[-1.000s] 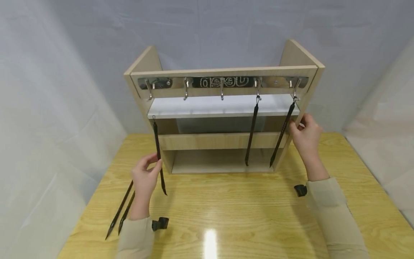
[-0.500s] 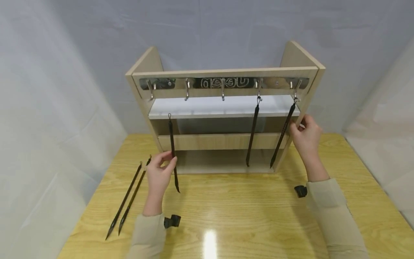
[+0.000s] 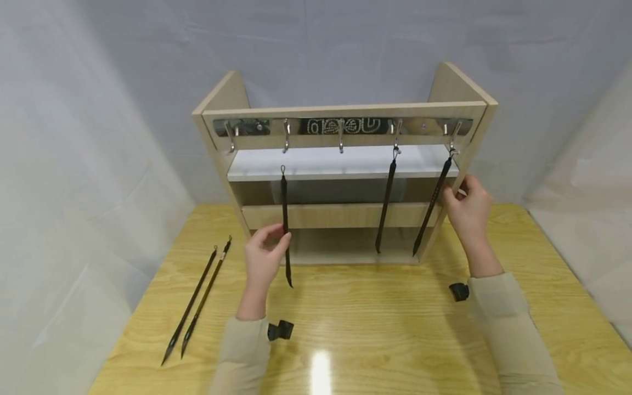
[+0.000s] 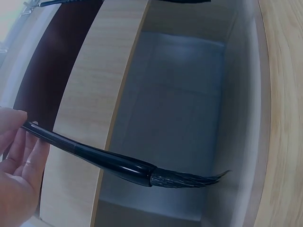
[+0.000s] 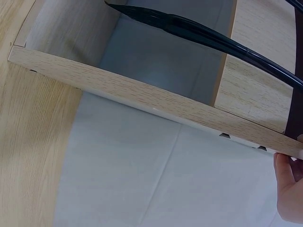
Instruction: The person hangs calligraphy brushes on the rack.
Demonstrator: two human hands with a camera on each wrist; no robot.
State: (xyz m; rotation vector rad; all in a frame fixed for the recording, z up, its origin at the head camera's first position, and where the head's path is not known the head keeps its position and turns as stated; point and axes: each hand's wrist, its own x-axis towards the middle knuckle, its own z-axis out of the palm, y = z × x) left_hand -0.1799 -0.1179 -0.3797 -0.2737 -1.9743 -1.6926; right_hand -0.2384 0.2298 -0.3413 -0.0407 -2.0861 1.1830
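My left hand (image 3: 266,253) pinches a dark calligraphy brush (image 3: 285,200) by the middle of its handle. The brush is upright, bristles down, its hanging loop at the top below the second hook (image 3: 286,137) from the left. In the left wrist view the brush's black bristles (image 4: 187,178) curve to a point. My right hand (image 3: 468,208) grips the right side panel of the wooden shelf rack (image 3: 340,215); in the right wrist view its fingers (image 5: 284,175) lie on the panel's outer side. Two more brushes hang from the rightmost hooks, one a slanting brush (image 3: 432,206), the other a straighter brush (image 3: 385,206).
Two brushes lie side by side on the wooden table at the left, a plain dark brush (image 3: 190,304) and a brush with a pale band (image 3: 207,296). A metal hook strip (image 3: 296,127) runs across the rack's top board. White sheeting (image 3: 336,49) surrounds the table.
My left hand has carried the upright brush rightward and slightly up, from the rack's left edge to below the second hook. The two lying brushes are now uncovered. My right hand stays put.
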